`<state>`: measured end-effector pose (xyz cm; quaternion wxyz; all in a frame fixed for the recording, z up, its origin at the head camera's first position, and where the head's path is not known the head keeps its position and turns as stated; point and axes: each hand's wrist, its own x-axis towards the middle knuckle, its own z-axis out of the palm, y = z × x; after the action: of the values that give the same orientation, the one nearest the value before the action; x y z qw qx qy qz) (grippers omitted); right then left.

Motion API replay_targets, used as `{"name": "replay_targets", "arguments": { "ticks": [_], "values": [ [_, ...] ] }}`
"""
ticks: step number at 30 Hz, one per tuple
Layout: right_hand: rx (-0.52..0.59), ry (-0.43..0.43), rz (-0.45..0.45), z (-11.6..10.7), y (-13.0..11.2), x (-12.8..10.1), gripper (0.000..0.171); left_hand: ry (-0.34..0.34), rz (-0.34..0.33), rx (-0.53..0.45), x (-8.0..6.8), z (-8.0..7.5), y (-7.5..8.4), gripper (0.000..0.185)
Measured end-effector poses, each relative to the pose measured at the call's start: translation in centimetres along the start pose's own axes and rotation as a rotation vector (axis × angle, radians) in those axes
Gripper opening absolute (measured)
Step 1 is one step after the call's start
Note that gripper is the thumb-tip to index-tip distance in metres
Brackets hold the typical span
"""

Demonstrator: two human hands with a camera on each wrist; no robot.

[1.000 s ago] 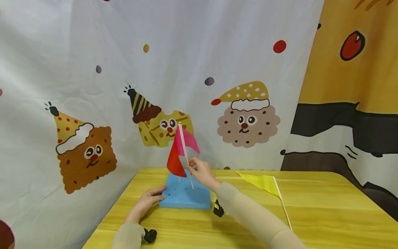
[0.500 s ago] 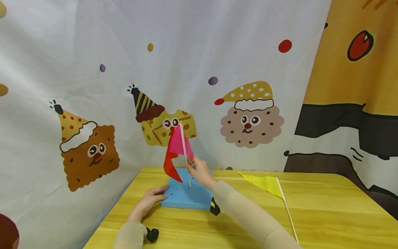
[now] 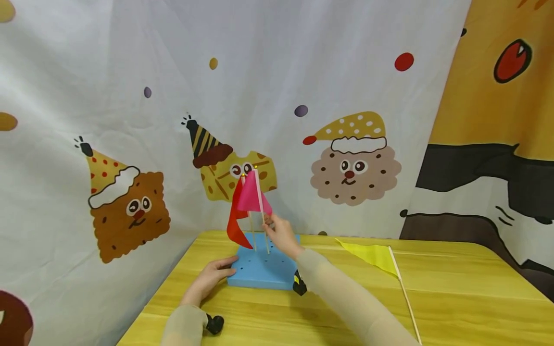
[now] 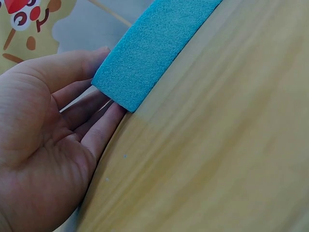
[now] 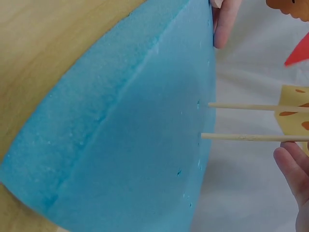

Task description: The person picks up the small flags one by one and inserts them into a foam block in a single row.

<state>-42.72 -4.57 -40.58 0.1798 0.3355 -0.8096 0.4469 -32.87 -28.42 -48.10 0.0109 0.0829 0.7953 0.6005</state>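
Note:
My right hand [image 3: 283, 235] pinches the thin wooden stick of a pink flag [image 3: 253, 194] and holds it upright over a blue foam board [image 3: 264, 275]. In the right wrist view that stick [image 5: 251, 137] has its tip right at the board's surface, near several small holes. A red flag [image 3: 235, 221] stands just behind and left of it, partly covered by the pink cloth. My left hand [image 3: 212, 276] rests against the board's left edge. In the left wrist view its thumb [image 4: 72, 67] touches the top edge, with extended fingers [image 4: 104, 128] along the side.
A yellow flag [image 3: 374, 255] lies on the wooden table [image 3: 459, 293], right of my right forearm. Black wrist cameras [image 3: 215, 324] sit beneath the sleeves. Behind the table hangs a white curtain [image 3: 259, 72] printed with cartoon biscuits.
My right hand has carried the pink flag's stick farther back over the board. The pink cloth has swung from the stick's right side to mostly its left. My left hand stays at the board.

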Motion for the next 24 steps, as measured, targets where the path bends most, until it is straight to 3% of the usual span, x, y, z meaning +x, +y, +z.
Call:
{"name": "replay_targets", "arguments": {
  "ticks": [10,24],
  "values": [
    [-0.002,-0.006,0.053,-0.07,0.69,0.04,0.024,-0.002,-0.007,0.005,-0.04,0.12,-0.21,0.051],
    [0.063,-0.018,0.071,0.01,1.03,-0.21,0.016,0.013,-0.015,-0.016,0.06,0.07,-0.32,0.052]
  ]
}}
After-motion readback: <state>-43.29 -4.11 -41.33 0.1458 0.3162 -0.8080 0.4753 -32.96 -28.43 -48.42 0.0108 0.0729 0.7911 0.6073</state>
